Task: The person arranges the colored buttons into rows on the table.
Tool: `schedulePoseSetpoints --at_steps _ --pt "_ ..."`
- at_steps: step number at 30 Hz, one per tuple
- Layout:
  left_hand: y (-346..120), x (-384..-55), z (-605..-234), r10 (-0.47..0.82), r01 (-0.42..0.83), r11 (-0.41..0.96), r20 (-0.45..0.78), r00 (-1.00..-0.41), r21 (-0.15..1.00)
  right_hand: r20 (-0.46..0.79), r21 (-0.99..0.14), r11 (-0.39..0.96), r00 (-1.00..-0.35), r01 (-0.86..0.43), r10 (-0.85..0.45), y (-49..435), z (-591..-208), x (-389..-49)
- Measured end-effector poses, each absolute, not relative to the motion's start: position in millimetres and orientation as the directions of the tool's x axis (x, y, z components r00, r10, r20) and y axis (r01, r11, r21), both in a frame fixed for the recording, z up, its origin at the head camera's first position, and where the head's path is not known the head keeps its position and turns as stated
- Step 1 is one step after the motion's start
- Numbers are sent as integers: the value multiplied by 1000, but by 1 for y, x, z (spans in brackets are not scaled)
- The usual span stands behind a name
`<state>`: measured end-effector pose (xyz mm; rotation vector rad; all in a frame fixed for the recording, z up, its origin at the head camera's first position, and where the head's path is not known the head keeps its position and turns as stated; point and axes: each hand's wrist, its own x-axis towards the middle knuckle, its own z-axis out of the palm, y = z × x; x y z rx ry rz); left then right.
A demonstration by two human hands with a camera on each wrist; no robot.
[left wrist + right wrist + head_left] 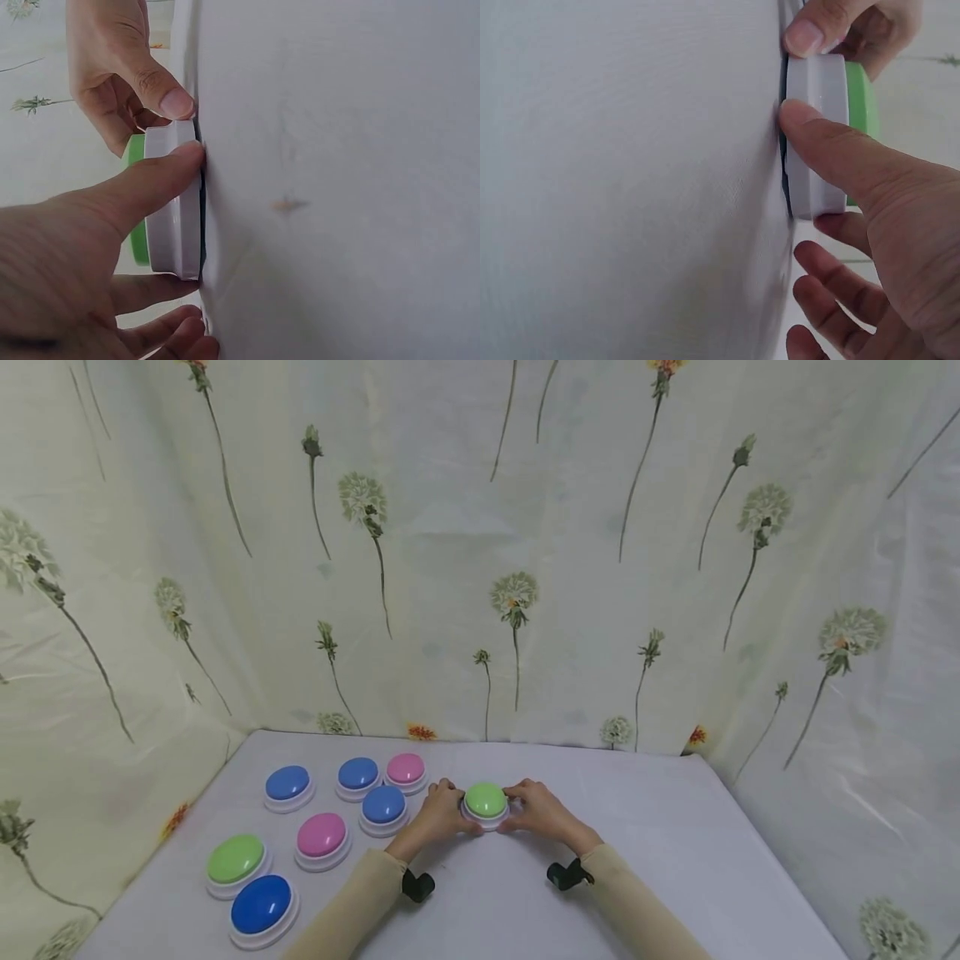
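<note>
A push button with a green dome point(486, 800) on a round white base sits low at the table's middle, between both hands. My left hand point(441, 814) grips its base from the left, thumb on the front of the rim and a finger round the side, as the left wrist view shows. From the opposite side my right hand point(543, 812) holds the same base point(816, 172), thumb along the rim and index finger at its edge. The other right fingers point(840, 292) spread loosely away from the button. In both wrist views a thin dark gap shows under the base, close over the white cloth.
Left of the hands stand several more push buttons: blue ones such as the front one point(261, 904), pink ones point(321, 835) and a green one point(236, 858). One blue button point(383, 805) is close to my left hand. A flower-print curtain point(450, 568) hangs behind the white table point(675, 860).
</note>
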<state>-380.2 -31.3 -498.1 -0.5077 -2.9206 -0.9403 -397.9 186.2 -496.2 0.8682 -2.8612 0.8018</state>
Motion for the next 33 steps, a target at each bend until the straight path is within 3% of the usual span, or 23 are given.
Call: schedulePoseSetpoints --at_steps 16,25,33 --pt "-33 -377 -502 303 323 775 129 -944 543 183 -491 705 -852 -512 -491 182 -504 -398" --pt "-38 -373 -498 300 307 720 120 -946 623 212 -504 719 -875 -479 -435 178 -498 -387" --pt "-47 -364 -484 336 382 633 206 -919 673 279 -503 721 -879 -477 -387 176 -490 -380"
